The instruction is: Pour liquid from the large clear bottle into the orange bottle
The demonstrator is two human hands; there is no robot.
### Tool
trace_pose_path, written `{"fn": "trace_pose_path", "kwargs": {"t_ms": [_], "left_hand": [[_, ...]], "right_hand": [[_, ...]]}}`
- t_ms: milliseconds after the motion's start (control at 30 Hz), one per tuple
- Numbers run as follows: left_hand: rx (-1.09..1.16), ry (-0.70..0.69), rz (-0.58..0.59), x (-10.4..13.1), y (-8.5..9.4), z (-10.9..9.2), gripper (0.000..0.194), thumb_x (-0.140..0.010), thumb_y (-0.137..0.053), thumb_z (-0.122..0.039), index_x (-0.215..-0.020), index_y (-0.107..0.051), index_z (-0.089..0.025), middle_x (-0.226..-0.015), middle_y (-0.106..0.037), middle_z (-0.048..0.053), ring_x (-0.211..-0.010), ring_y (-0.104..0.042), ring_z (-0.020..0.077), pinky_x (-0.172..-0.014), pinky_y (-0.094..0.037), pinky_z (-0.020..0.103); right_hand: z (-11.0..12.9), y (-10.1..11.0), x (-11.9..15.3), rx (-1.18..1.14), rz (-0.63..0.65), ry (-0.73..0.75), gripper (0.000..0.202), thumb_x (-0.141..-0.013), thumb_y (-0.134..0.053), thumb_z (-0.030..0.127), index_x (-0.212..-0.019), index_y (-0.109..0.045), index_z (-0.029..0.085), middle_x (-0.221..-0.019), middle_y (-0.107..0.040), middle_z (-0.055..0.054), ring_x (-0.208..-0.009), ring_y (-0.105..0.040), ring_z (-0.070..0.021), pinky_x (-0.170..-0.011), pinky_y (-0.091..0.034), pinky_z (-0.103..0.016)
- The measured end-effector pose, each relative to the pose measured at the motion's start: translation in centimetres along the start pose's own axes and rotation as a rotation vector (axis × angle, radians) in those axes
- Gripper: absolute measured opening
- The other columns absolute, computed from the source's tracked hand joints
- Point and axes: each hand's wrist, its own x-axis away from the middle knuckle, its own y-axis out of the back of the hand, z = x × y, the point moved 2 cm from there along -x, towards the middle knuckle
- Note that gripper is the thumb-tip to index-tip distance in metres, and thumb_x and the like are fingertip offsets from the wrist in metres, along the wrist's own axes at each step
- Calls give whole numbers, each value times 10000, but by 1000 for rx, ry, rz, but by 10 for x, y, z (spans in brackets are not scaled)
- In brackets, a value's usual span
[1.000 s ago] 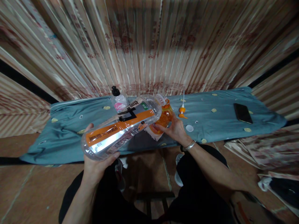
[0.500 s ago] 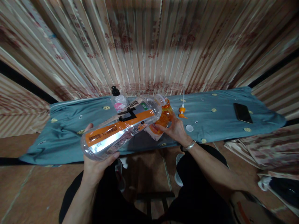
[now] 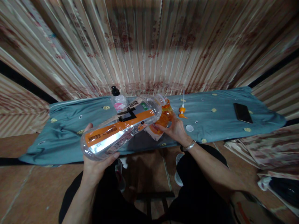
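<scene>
My left hand (image 3: 97,165) is wrapped round the lower end of a large clear plastic bottle (image 3: 121,127) with an orange and silver label. The bottle lies tilted in the air, its open neck at the mouth of an orange translucent bottle (image 3: 165,115). Around the side of that orange bottle my right hand (image 3: 175,129) is closed. Under the orange bottle is a piece of white tissue (image 3: 153,135). Whether liquid flows between the two necks I cannot tell.
A clear bottle with a black cap (image 3: 118,101) stands behind the large bottle. An orange pump head (image 3: 182,109), a white round cap (image 3: 189,128) and a black phone (image 3: 243,113) lie on the teal cloth (image 3: 219,124). Behind hangs a striped curtain (image 3: 144,46).
</scene>
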Motion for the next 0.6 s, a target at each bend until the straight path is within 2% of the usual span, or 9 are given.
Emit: {"fn": "trace_pose_path", "kwargs": {"t_ms": [300, 600], "left_hand": [[58, 24, -31, 0, -2, -4, 1218, -542, -1050, -349, -1610, -473, -258, -1438, -709, 129, -1371, -677, 382, -1319, -380, 578], [28, 17, 25, -2, 5, 5, 1244, -556, -1045, -361, -1633, -431, -263, -1488, -673, 145, -1412, -649, 388, -1299, -417, 560]], "right_hand": [[-1, 0, 0, 9, -9, 4, 805, -770, -830, 749, -1323, -630, 200, -1134, -825, -169, -974, -815, -396, -790, -667, -488], [-1, -1, 0, 13, -16, 6, 828, -771, -820, 759, -1347, -625, 197, -1140, -820, -169, -977, -811, -400, -800, -666, -499]]}}
